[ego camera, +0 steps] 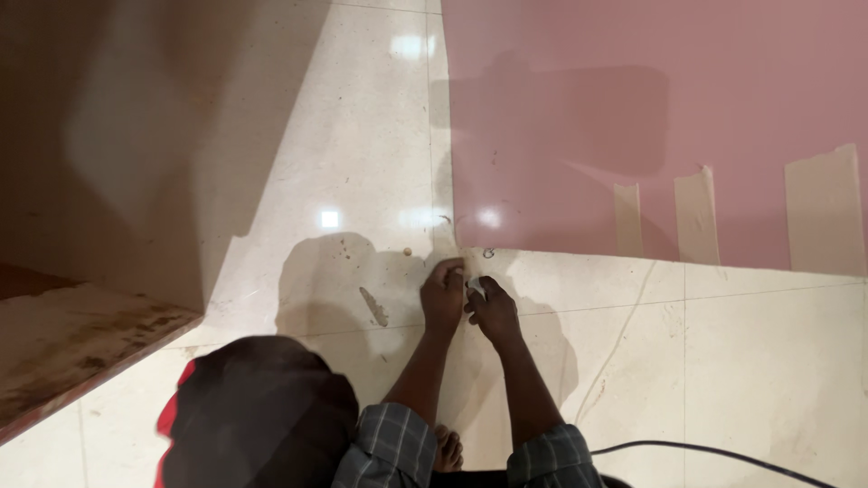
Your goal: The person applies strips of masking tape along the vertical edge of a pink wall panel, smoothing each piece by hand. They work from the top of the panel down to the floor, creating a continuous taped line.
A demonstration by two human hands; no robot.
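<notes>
The floor (362, 136) is glossy cream tile with joint lines and a few dark stains. A large pink sheet (651, 117) lies flat on it, filling the upper right of the view; its near edge runs left to right and its lower left corner sits just above the hands. Judged from its flat lie and sheen, the sheet is thin, wide and flexible, so it likely buckles if lifted at one point; the corner and near edge are the accessible places to take hold. Three tan tape strips (696, 217) stand along that edge at the right, well apart from the hands. A brown wooden panel (81, 361) occupies the left side. A black cable (723, 452) crosses the floor at lower right.

The left hand (442, 294) presses fingertips down on the floor at the sheet corner, fingers curled and close together. The right hand (493, 310) touches the left and pinches a small pale object (476, 286), too small to identify; it appears light and easily dropped, so a fingertip pinch suits it
</notes>
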